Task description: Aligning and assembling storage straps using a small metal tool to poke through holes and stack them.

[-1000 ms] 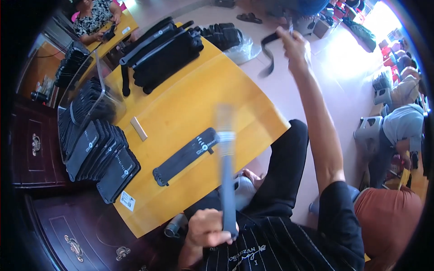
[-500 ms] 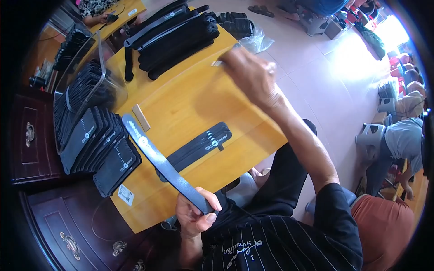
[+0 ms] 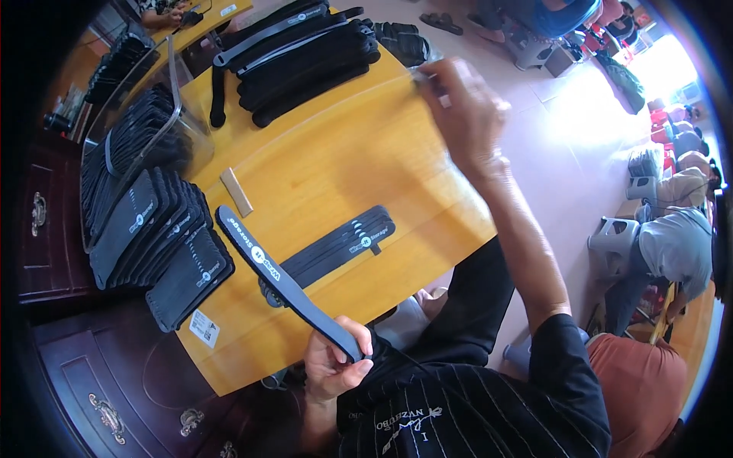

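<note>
My left hand (image 3: pixel 332 366) is closed round the near end of a flat black strap (image 3: pixel 263 267) with white print. The strap slants up and away over the wooden table (image 3: pixel 427 175), its far end rounded. Behind it, a small pile of similar dark straps (image 3: pixel 328 252) lies flat on the table. My right hand (image 3: pixel 467 118) is raised over the table's far right edge, fingers bent together and blurred. Something small and dark shows at its fingertips, too smeared to name. A short light-brown wooden strip (image 3: pixel 237 191) lies left of the flat pile.
Black straps are heaped in a tall stack (image 3: pixel 305 76) at the far side. A clear plastic bin (image 3: pixel 175 91) of dark straps stands at the left, with fanned strap stacks (image 3: pixel 137 229) in front. Dark drawers (image 3: pixel 84 382) adjoin the table. Other people sit on stools (image 3: pixel 611 240) at the right.
My right hand has moved to the right and slightly up, away from the table's middle. The strap in my left hand has turned slightly, its print now facing up more plainly.
</note>
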Motion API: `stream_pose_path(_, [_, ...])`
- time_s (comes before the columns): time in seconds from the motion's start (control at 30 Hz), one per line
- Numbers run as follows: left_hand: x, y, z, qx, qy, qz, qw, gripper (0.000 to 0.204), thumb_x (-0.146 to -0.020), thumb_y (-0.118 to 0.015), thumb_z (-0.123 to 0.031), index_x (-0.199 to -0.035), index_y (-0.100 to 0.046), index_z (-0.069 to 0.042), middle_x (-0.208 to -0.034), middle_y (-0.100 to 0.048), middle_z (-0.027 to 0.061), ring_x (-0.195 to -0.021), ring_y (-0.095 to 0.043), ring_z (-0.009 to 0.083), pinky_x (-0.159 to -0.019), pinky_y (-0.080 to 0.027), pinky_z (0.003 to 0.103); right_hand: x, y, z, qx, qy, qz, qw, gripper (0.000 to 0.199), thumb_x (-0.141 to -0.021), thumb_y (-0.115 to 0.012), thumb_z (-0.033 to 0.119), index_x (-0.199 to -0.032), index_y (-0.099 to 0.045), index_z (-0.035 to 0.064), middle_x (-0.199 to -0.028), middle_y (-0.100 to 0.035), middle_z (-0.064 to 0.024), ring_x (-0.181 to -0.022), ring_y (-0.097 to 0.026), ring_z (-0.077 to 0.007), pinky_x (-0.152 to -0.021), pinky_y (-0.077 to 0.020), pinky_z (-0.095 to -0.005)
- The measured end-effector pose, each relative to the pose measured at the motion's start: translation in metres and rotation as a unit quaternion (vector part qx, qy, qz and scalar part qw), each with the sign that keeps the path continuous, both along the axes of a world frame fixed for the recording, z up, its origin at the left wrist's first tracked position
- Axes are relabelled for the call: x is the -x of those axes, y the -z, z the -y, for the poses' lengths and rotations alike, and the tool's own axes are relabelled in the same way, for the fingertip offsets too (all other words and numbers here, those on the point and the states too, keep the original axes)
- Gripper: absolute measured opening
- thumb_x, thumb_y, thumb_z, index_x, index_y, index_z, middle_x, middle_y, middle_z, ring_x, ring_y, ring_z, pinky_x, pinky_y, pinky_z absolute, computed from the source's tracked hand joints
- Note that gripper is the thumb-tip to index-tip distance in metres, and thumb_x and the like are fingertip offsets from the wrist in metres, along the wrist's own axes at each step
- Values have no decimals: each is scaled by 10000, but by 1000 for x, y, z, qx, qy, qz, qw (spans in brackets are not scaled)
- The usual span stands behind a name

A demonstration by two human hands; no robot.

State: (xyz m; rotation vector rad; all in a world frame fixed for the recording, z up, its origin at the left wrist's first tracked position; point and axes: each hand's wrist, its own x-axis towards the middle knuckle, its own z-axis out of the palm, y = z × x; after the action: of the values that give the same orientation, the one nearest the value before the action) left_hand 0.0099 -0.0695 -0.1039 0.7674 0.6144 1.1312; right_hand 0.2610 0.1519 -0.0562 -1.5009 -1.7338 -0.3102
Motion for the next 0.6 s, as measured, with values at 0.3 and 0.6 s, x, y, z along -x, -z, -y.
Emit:
stream_pose_path(0.3, [-8,-11,-4,19,-15,84,996,260,-866,-656,-134,-874,-417,-32,-892,-545,166,-562,-482,92,-487,-406,197,80,59,-37,172,-90,-24,981,181,-819,-644,167,-882,-528,43,-810,-637,-138,-761,-638,-346,-639,-491,-432])
stream_pose_path(0.6, [-10,-4,-1,-37,-66,45,996,363,-934,-557,-142,-1195,-322,-47,-907,-556,218,-488,-509,152,-430,-443,219,86,55,-35,224,-112,-55,967,335,-844,-673,332,-915,-556,26,-811,-658,-155,-771,-663,-317,-666,-511,-405])
